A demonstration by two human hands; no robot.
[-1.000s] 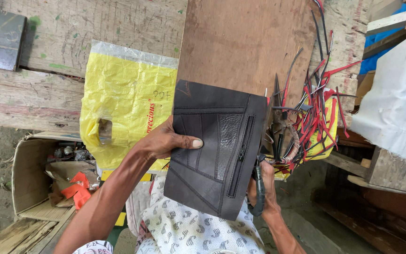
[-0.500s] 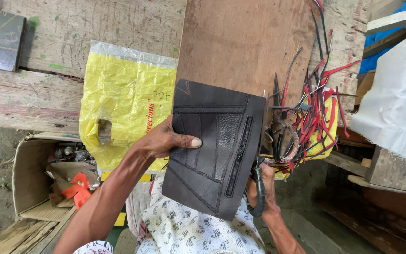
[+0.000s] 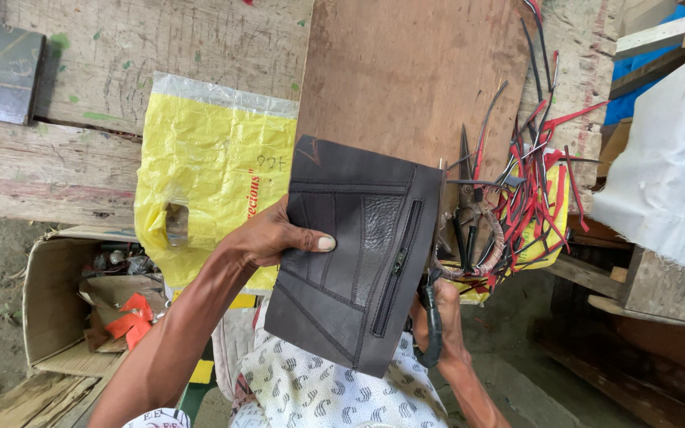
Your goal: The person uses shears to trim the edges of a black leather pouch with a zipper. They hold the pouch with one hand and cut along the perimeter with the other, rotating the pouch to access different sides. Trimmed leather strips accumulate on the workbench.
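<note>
I hold a dark grey stitched leather panel [image 3: 358, 254] with a zipper along its right side, flat in front of me over my lap. My left hand [image 3: 267, 238] grips its left edge, thumb pressed on the face. My right hand [image 3: 447, 317] is mostly hidden behind the panel's lower right edge. Its fingers are closed around a black curved tool handle [image 3: 433, 337], and the rest of the tool is hidden.
A brown board [image 3: 414, 79] lies ahead, with a tangle of red and black strips [image 3: 529, 190] and a dark metal tool [image 3: 469, 206] at its right. A yellow plastic bag [image 3: 208, 174] lies left, a cardboard box [image 3: 49, 293] of scraps lower left, white sacking [image 3: 667, 182] right.
The panel has shifted only slightly in my hands. Both hands keep the same hold.
</note>
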